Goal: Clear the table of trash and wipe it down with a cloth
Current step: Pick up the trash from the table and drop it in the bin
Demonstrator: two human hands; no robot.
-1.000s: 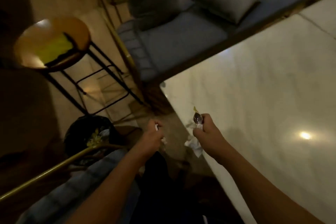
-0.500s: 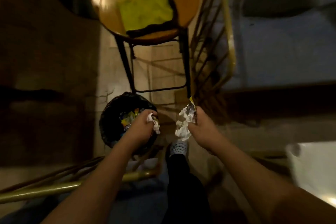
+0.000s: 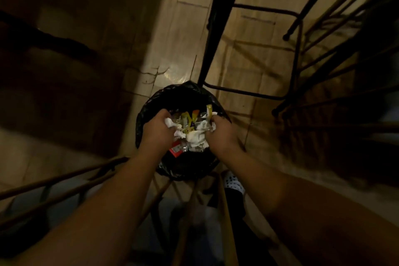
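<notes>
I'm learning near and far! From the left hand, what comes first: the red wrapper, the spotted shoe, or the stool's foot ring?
1. Red wrapper, in the bin just beside the left hand.
2. Spotted shoe, lower right.
3. Stool's foot ring, beyond the bin.

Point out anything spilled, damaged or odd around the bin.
Nothing spilled: both hands, left and right, hold crumpled tissue over the bin, above wrappers inside. The one flaw is a branching crack in the floor tile just beyond the bin.
</notes>
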